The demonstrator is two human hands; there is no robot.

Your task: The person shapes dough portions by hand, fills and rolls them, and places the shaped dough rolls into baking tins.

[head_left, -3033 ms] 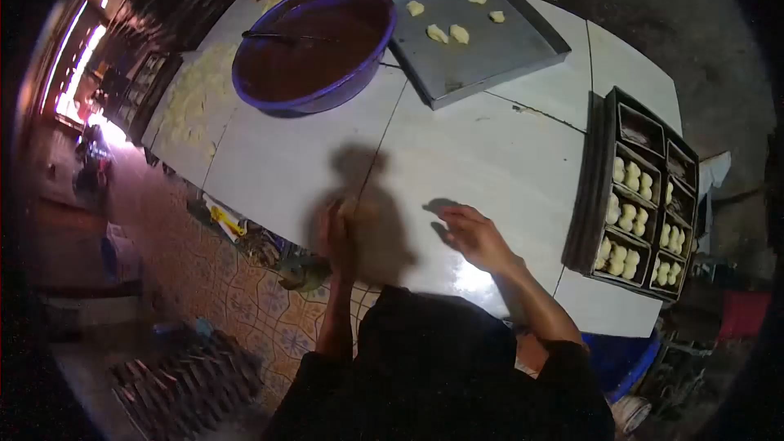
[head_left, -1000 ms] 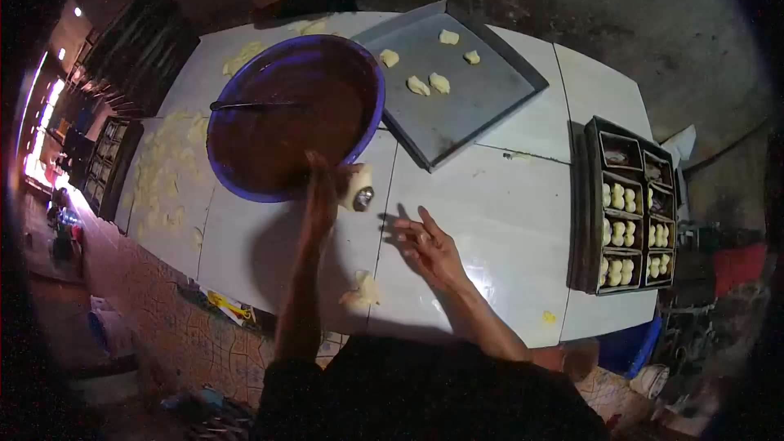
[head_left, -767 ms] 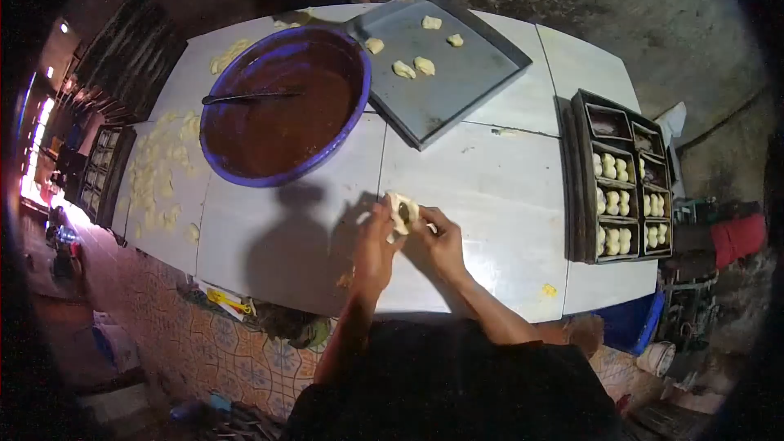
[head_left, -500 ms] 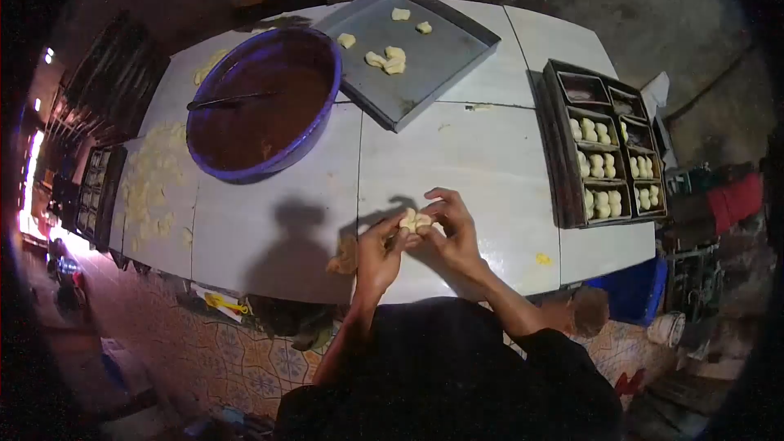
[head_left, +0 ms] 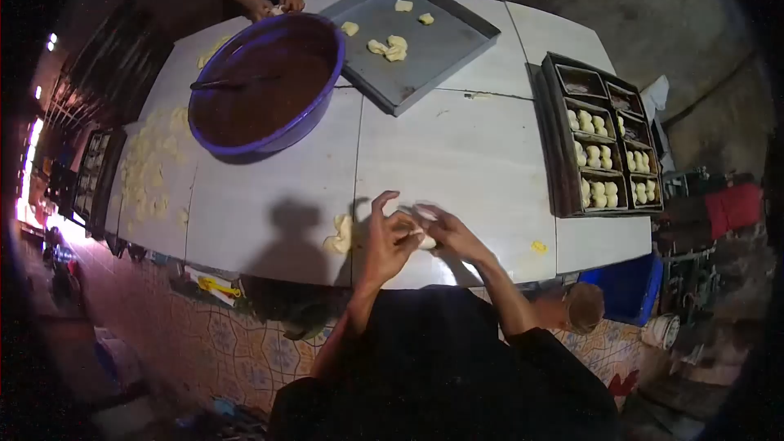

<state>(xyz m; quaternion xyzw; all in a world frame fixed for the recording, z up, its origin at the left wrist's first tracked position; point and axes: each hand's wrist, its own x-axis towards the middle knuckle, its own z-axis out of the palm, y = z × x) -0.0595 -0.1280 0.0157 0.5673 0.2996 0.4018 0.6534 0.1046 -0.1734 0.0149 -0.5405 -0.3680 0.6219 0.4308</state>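
Note:
A small pale piece of dough [head_left: 425, 241] is pinched between my two hands, low over the near edge of the white tiled table [head_left: 457, 147]. My left hand [head_left: 387, 243] has its fingertips on the dough's left side, index finger raised. From the other side, the fingers and thumb of my right hand [head_left: 452, 237] close on it, partly covering it. Another irregular dough piece [head_left: 338, 234] lies on the tiles just left of my left hand.
Ahead stands a purple basin [head_left: 314, 118] of brown filling with a utensil in it. A grey metal tray [head_left: 441, 53] holds several dough pieces. Right is a sectioned baking pan [head_left: 549, 139] with dough rolls in several compartments. Across the table, a person's hands [head_left: 278, 6] work behind the basin.
My fingers have shifted around the dough, and my left index finger has lifted. The dough piece beside my left hand is now uncovered. The other person's hands have lowered toward the table.

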